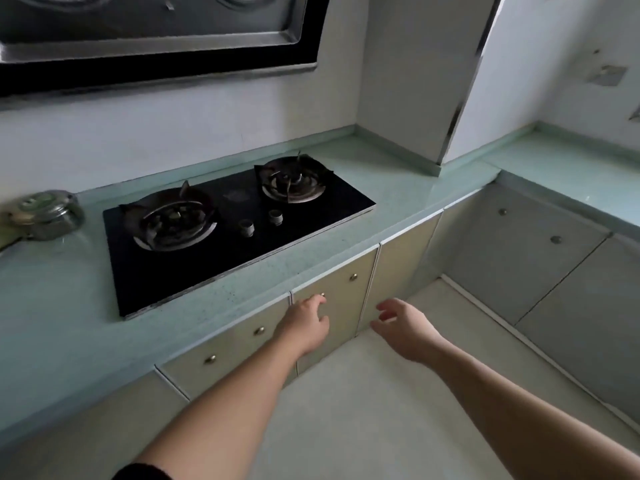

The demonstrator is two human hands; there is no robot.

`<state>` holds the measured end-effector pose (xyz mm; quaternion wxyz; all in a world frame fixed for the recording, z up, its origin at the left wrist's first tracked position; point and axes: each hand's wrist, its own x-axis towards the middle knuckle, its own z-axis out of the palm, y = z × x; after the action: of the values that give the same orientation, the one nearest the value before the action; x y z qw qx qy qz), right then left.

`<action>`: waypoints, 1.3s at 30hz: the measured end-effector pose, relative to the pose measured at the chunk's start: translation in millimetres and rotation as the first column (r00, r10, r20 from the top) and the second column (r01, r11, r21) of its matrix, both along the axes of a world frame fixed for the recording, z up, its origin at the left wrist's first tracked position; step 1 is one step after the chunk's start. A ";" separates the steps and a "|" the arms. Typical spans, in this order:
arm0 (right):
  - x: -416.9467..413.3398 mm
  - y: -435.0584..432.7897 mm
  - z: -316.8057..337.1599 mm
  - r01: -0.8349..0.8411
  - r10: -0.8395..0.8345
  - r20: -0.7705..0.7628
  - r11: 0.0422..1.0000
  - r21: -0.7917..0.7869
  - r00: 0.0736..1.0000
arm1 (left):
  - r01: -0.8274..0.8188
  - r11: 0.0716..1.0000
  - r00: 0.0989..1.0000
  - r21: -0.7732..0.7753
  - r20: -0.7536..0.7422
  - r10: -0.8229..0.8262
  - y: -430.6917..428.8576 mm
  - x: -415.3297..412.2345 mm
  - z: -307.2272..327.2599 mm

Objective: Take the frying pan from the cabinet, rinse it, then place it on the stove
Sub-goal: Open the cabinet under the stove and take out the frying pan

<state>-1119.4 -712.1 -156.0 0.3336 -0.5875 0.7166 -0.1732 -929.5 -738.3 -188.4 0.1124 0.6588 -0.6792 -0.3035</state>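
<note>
A black two-burner gas stove [235,216] is set into the pale green counter [398,195], and both burners are bare. No frying pan is in view. Beneath the counter runs a row of beige cabinet doors, all closed. My left hand [304,323] reaches to the door [346,306] under the stove's right end. Its fingertips are at the small round knob [322,294], with the thumb spread away below. My right hand [405,327] hovers just to the right, in front of the neighbouring door, fingers loosely spread and holding nothing.
A metal lidded pot [45,213] stands on the counter left of the stove. A steel range hood [156,29] hangs overhead. More closed cabinets [519,254] line the right side under a second counter. Pale floor [381,393] lies below my arms.
</note>
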 end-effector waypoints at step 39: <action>48.6 -266.3 -165.0 0.001 -0.623 0.526 0.646 0.763 0.579 | -0.647 0.717 0.726 0.259 -0.080 0.683 -115.4 -50.6 -107.2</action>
<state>-1070.8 -978.4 -321.0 0.7533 -0.1382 0.6171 -0.1808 -980.1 -853.7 -295.6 0.2003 0.8389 -0.3471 -0.3684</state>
